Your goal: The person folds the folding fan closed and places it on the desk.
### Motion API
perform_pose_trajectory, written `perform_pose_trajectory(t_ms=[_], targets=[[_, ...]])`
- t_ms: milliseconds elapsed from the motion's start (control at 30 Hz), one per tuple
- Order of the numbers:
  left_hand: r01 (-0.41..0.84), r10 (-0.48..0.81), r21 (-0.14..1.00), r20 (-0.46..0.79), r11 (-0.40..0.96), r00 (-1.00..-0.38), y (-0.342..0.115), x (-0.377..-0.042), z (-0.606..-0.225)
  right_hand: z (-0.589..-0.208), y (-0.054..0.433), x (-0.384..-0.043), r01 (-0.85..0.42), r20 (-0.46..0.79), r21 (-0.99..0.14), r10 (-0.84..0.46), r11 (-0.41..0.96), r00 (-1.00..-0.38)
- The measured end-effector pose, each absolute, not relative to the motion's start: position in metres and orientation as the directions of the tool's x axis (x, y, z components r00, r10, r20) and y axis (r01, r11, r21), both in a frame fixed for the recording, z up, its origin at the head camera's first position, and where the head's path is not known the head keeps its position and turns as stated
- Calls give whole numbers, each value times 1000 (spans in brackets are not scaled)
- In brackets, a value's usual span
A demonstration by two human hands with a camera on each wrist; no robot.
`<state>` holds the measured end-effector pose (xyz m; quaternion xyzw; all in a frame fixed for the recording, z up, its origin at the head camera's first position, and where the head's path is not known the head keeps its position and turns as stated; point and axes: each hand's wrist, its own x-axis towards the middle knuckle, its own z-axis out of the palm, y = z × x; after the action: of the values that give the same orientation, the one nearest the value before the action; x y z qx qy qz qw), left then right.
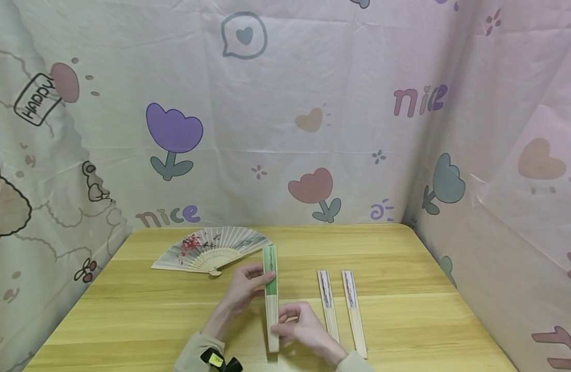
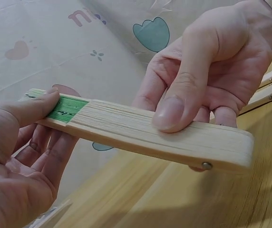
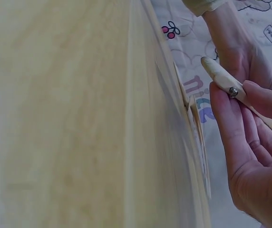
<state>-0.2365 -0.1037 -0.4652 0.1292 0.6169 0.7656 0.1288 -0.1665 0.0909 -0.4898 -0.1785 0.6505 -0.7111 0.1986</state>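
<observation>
A folded hand fan with green cloth [image 1: 270, 284] and pale wooden ribs is held up above the table between both hands. My left hand [image 1: 242, 289] pinches its green upper part, thumb on the front and fingers behind. Lower down, my right hand [image 1: 300, 326] grips the bare ribs near the rivet end. In the left wrist view the thumb of the right hand [image 2: 202, 71] presses flat on the ribs of the fan [image 2: 140, 121], and a metal rivet shows at its end. The right wrist view shows the fan's rivet end [image 3: 221, 78] between thumb and fingers.
An opened fan [image 1: 215, 253] with red blossoms lies at the table's back left. Two folded fans, one [image 1: 328, 305] beside the other [image 1: 355, 312], lie right of my hands. Printed cloth [image 1: 266, 93] hangs behind and beside the wooden table [image 1: 406, 289].
</observation>
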Motion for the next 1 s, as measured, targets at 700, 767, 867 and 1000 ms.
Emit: perform_pose_trajectory(t_ms=[700,767,867,1000], targets=[[-38,505,995,15,-96,-863,-94,-236,-474,-486,109,-159,65,-73,-997,-477,31,-876],[-41,482,996,4,-83,-876,-92,-236,-475,-487,111,-158,90,-94,-995,-467,31,-879],[-47,455,997,-14,-61,-890,-88,-237,-478,-487,115,-156,107,-117,-993,-450,48,-885],[-70,449,996,-38,-56,-893,-83,-241,-484,-488,122,-157,113,-129,-992,-436,64,-890]])
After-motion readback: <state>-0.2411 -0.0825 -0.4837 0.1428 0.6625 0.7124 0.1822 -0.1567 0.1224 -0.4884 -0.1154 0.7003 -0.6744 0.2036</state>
